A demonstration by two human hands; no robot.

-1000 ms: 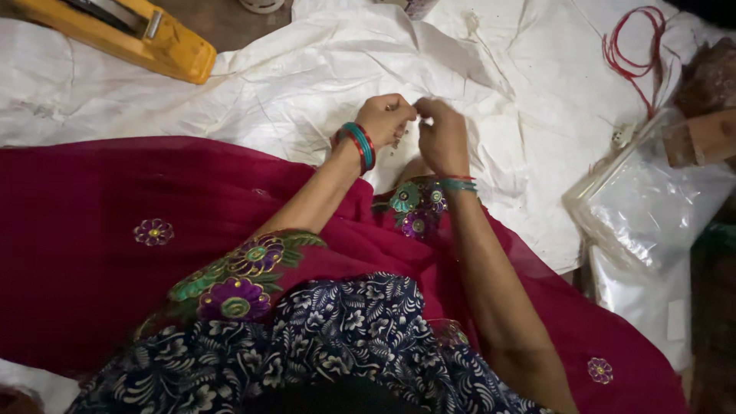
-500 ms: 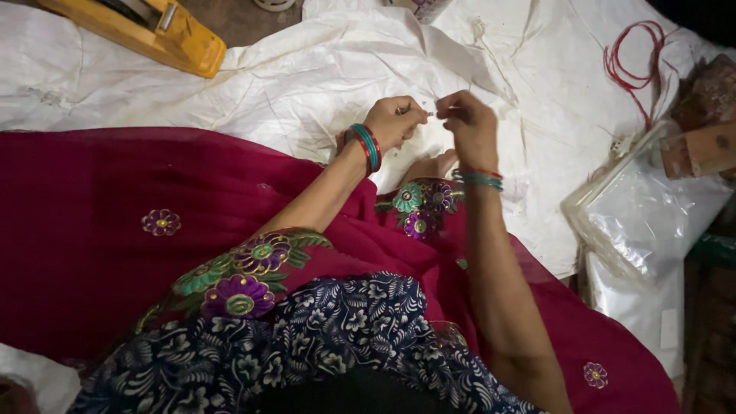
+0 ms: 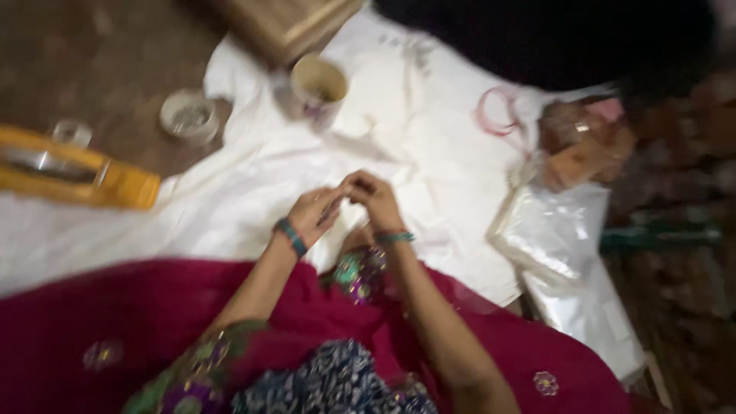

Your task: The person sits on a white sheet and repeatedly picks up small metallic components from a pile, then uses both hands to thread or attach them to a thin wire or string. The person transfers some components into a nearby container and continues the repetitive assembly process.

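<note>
My left hand [image 3: 316,213] and my right hand [image 3: 373,196] meet fingertip to fingertip above a white cloth [image 3: 253,192] spread on the floor. The fingers of both are pinched together on something very small between them; the blur hides what it is. Each wrist wears green bangles. A magenta fabric [image 3: 115,322] with embroidered flowers lies over my lap, and an embroidered patch [image 3: 360,272] of it sits just under my wrists.
A yellow tool [image 3: 77,175] lies at the left edge of the cloth. A cup [image 3: 318,84], a small round tin [image 3: 188,115] and a wooden box [image 3: 284,23] stand farther away. Clear plastic bags [image 3: 563,253] and red thread [image 3: 498,115] lie at the right.
The view has tilted up and blurred, showing the cup, tin and box. My hands stay pinched together and have lifted slightly off the cloth.
</note>
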